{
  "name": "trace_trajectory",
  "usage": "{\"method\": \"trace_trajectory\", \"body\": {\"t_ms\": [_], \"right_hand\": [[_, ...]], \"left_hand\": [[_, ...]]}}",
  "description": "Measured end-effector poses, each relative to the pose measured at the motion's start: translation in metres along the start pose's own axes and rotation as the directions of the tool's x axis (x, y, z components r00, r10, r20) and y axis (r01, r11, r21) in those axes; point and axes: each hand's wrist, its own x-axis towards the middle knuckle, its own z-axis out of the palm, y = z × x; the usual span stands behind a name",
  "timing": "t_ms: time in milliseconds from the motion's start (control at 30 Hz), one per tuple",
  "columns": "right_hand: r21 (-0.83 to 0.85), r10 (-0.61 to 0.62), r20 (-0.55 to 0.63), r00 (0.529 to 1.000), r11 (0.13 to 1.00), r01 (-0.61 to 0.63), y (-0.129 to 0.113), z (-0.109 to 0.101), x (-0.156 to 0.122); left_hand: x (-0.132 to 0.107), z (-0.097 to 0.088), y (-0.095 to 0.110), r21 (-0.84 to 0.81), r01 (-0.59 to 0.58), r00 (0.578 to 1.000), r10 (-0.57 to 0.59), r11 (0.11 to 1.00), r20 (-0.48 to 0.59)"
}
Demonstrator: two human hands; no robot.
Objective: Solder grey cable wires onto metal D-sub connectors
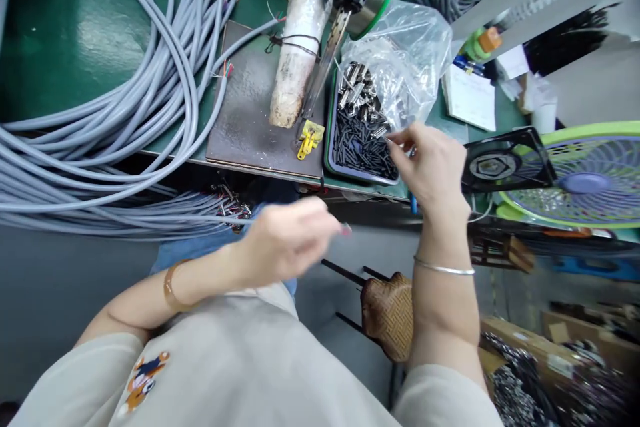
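Note:
My left hand (295, 240), blurred by motion, is closed around a grey cable (233, 219) in front of the bench edge. A reddish tip pokes out past its fingers. Over the right side of a small tray (327, 163), my right hand (433, 163) has thumb and fingers pinched together. A shiny metal piece lies at those fingertips, but I cannot tell whether they grip it. Inside the tray are silvery metal connector parts (357, 90) and a heap of short black sleeves (357, 147). A clear plastic bag (415, 47) covers the tray's back right.
Bundled grey cables (165, 80) spread across the left. A soldering iron (327, 60) points down beside a white wrapped tube (295, 73), above a brown board (245, 107) with a yellow clip (310, 139). On the right are a black fan (505, 163) and a green-rimmed fan (585, 180).

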Motion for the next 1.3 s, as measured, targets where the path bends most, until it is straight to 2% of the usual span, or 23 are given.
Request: {"method": "trace_trajectory", "body": {"t_ms": [33,67,100,133,167,200,233,267,367,500,567,633,767,833,933,1033,1133,1300], "right_hand": [[0.051,-0.014,-0.008,1.0,0.999,0.014,0.007,0.007,0.008],[0.122,-0.037,0.012,0.999,0.992,0.035,0.013,0.014,0.015],[0.182,-0.043,0.023,0.999,0.983,0.038,0.019,0.021,0.02],[0.223,-0.04,0.04,0.998,0.974,0.03,0.023,0.026,0.025],[0.252,-0.03,0.053,0.998,0.968,0.016,0.027,0.031,0.028],[0.275,-0.022,0.062,0.998,0.961,0.005,0.03,0.035,0.031],[0.291,-0.026,0.061,0.998,0.957,0.007,0.033,0.038,0.034],[0.305,-0.03,0.044,0.999,0.952,0.015,0.035,0.041,0.036],[0.351,-0.035,-0.026,0.999,0.935,0.042,0.04,0.048,0.043],[0.437,0.047,-0.191,0.98,0.899,0.042,0.035,0.044,0.045],[0.533,0.115,-0.309,0.944,0.843,0.071,0.024,0.033,0.039],[0.628,0.152,-0.407,0.901,0.762,0.155,0.007,0.018,0.028],[0.607,0.141,-0.533,0.834,0.751,0.26,-0.024,-0.005,0.007],[0.617,0.149,-0.53,0.835,0.743,0.259,-0.034,-0.007,0.0],[0.674,0.196,-0.452,0.87,0.714,0.19,-0.045,-0.004,-0.01],[0.758,0.252,-0.384,0.888,0.636,0.148,-0.059,0.001,-0.02],[0.838,0.333,-0.356,0.873,0.528,0.14,-0.077,0.006,-0.029],[0.899,0.385,-0.38,0.841,0.37,0.237,-0.102,0.014,-0.038]], "left_hand": [[-0.004,0.0,-0.008,-0.056,0.094,0.987,-0.101,0.994,-0.124],[-0.007,-0.002,-0.017,-0.118,0.212,0.938,-0.236,0.97,-0.254],[-0.01,-0.007,-0.026,-0.23,0.352,0.83,-0.417,0.907,-0.372],[-0.013,-0.013,-0.034,-0.398,0.417,0.7,-0.568,0.817,-0.432],[-0.015,-0.02,-0.041,-0.561,0.403,0.594,-0.673,0.723,-0.441],[-0.017,-0.026,-0.047,-0.687,0.358,0.52,-0.746,0.633,-0.416],[-0.019,-0.033,-0.05,-0.769,0.328,0.48,-0.798,0.548,-0.364],[-0.02,-0.038,-0.052,-0.824,0.303,0.462,-0.83,0.479,-0.312],[-0.022,-0.044,-0.053,-0.898,0.251,0.47,-0.856,0.362,-0.214],[-0.02,-0.039,-0.05,-0.916,0.246,0.483,-0.86,0.317,-0.168],[-0.018,-0.036,-0.049,-0.911,0.259,0.484,-0.859,0.321,-0.165],[-0.017,-0.033,-0.049,-0.903,0.278,0.484,-0.859,0.329,-0.164],[-0.014,-0.03,-0.05,-0.889,0.305,0.507,-0.848,0.342,-0.152],[-0.012,-0.028,-0.05,-0.883,0.309,0.52,-0.84,0.354,-0.154],[-0.012,-0.026,-0.05,-0.87,0.324,0.526,-0.835,0.373,-0.162],[-0.011,-0.024,-0.049,-0.857,0.345,0.518,-0.839,0.383,-0.167],[-0.01,-0.023,-0.047,-0.847,0.36,0.505,-0.845,0.392,-0.176],[-0.006,-0.02,-0.046,-0.827,0.399,0.484,-0.857,0.397,-0.178]]}}
